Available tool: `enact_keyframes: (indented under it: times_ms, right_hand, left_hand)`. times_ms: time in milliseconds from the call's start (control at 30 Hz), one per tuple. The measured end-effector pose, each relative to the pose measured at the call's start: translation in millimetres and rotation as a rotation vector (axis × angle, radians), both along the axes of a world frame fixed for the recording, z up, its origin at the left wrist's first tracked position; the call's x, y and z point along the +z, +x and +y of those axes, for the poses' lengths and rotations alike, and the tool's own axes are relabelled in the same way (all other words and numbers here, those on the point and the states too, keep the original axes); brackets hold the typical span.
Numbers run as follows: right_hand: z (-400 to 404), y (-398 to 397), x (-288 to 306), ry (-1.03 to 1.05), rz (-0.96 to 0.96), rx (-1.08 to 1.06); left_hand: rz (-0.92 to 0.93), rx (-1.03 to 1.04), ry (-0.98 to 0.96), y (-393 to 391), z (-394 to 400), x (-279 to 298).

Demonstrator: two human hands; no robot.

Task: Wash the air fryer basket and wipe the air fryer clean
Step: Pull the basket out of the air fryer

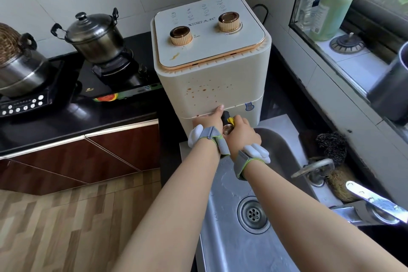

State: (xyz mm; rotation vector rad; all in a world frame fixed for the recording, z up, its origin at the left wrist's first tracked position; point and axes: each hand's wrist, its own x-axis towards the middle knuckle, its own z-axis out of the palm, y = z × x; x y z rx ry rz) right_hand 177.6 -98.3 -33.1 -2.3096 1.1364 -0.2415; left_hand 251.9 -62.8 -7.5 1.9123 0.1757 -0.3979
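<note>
A cream air fryer (212,73) with two gold knobs stands on the counter's corner by the sink, its front spattered with brown spots. Its basket drawer (251,115) sits closed at the bottom, with a black, gold-capped handle (227,122) sticking out toward me. My right hand (241,132) grips that handle from the right, fingers curled round it. My left hand (208,120) rests on the fryer's front just left of the handle, thumb pointing up along the seam above the drawer; its fingers are hidden.
A steel sink (249,216) with a drain lies below my arms; a tap (375,203) and scrubbers (331,148) sit at its right. Two lidded pots (95,33) stand on the black hob to the left. A green soap bottle (333,6) is on the windowsill.
</note>
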Motion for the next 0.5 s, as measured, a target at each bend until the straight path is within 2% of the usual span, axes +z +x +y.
enact_keyframes:
  times_ms: [200,333,500]
  right_hand:
    - [15.0,-10.1,-3.9,0.033,0.058,0.023]
    - [22.2,-20.2,0.1,0.038,-0.001,-0.019]
    - [32.4,-43.6,-8.2,0.041,0.023,-0.026]
  left_hand:
    - [0.204,-0.025,0.129,-10.6,6.7,6.2]
    - [0.294,0.006,-0.086,-17.4,10.5,16.3]
    - [0.418,0.041,-0.180,-35.7,29.4,15.1]
